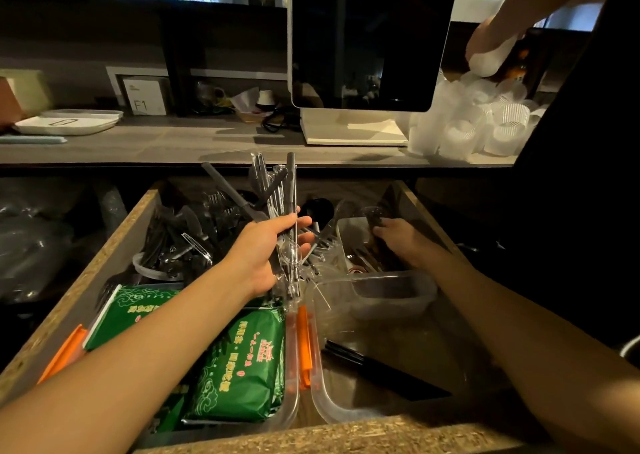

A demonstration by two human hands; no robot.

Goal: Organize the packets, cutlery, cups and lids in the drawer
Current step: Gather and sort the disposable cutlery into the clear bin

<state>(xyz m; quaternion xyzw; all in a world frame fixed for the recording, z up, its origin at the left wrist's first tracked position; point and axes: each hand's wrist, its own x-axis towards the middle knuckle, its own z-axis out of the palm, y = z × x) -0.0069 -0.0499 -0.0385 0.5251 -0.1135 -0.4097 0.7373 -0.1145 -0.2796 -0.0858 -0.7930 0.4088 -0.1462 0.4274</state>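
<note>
The person stood over an open drawer (104, 266) and was in the middle of sorting its cutlery. The left hand (268, 252) gripped a bundle of wrapped cutlery (277, 190), black handles and clear film fanning upward above the drawer's middle. The right hand (401, 242) reached down into a small clear container (349, 232) at the drawer's right rear; its fingers were curled among dark pieces there, but whether they had closed on one could not be told. A heap of loose black plastic forks and knives (187, 235) lay in the left rear. Green packets (242, 367) filled a clear bin (294, 360) at the front left, and a larger clear tub (322, 377) beside it held only a few black utensils (367, 363).

The step in hand appeared to be gathering cutlery of one kind into a single bundle. The next move likely called for lifting the right hand's pieces out and joining them to the bundle, or laying the bundle in the nearly bare tub. On the counter behind, translucent plastic cups (485, 121) were piled beside a monitor (367, 38), where another person's hand (488, 48) worked.
</note>
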